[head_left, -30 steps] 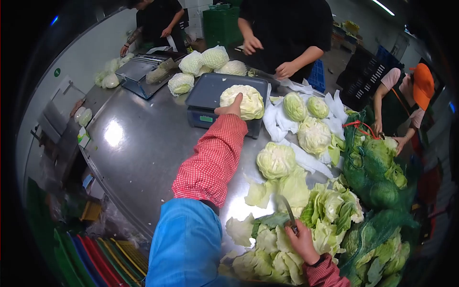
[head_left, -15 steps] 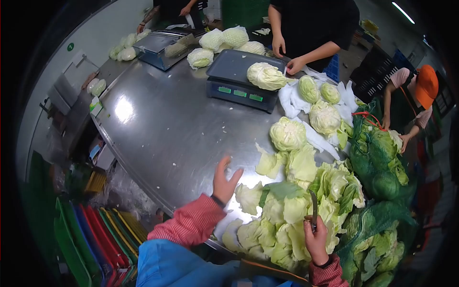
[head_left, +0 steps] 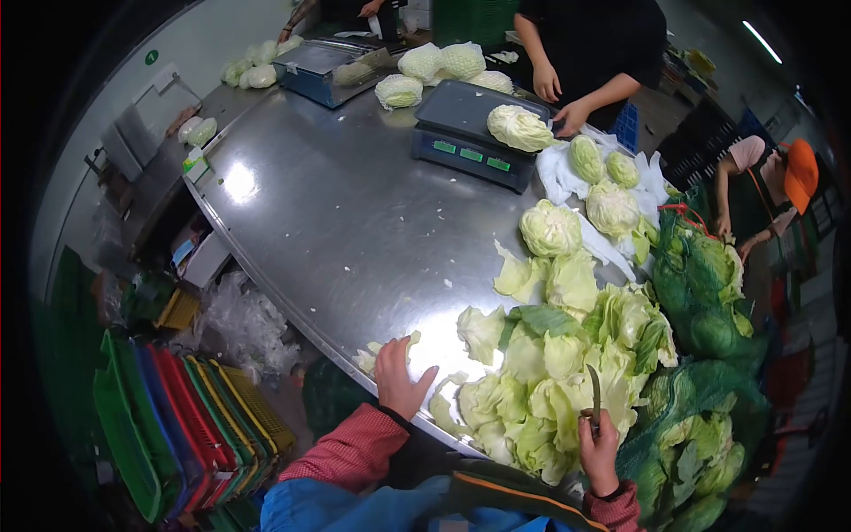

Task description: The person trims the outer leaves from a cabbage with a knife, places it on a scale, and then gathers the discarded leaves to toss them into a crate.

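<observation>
My left hand [head_left: 399, 379] rests flat and open on the steel table [head_left: 337, 222] near its front edge, beside loose cabbage leaves [head_left: 532, 390]. My right hand [head_left: 601, 448] grips a knife [head_left: 595, 393] with its blade pointing up, over the pile of leaves. A trimmed cabbage [head_left: 519, 127] lies on the grey scale [head_left: 474, 133] far across the table. More trimmed cabbages [head_left: 551, 228] sit on white wrapping to the right of the scale.
Green net sacks of cabbages [head_left: 700, 293] are stacked at the right. A person in black [head_left: 594, 44] stands behind the scale; another in an orange cap [head_left: 784, 177] works at the right. Coloured crates [head_left: 195, 417] stand on the floor at the lower left.
My left hand let go of the cabbage on the scale and drew back to the table's near edge. The right hand kept hold of the knife. The view shifted back.
</observation>
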A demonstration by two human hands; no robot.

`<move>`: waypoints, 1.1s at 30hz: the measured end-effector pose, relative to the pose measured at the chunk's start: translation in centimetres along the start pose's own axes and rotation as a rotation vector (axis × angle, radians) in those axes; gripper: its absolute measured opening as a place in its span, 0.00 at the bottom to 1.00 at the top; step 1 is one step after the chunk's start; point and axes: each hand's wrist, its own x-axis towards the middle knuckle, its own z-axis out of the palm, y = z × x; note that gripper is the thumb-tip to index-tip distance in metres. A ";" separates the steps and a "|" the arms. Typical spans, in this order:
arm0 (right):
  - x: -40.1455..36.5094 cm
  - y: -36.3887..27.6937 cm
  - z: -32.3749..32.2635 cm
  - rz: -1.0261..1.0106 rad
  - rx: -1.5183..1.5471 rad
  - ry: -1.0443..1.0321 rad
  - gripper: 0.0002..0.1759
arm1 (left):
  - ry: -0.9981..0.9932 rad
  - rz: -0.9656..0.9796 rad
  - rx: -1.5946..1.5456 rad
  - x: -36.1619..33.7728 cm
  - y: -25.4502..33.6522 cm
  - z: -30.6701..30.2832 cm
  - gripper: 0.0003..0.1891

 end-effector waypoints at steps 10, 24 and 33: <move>-8.9 2.7 -4.6 0.340 -0.197 0.414 0.30 | -0.235 0.196 0.085 -0.8 4.5 8.3 0.46; -1.8 9.0 -1.8 0.138 0.144 -0.026 0.39 | 0.064 0.589 -0.139 6.6 20.7 10.0 0.28; -10.7 23.0 -25.5 0.525 0.198 0.887 0.24 | -1.262 0.646 -0.772 -11.0 45.1 21.9 0.23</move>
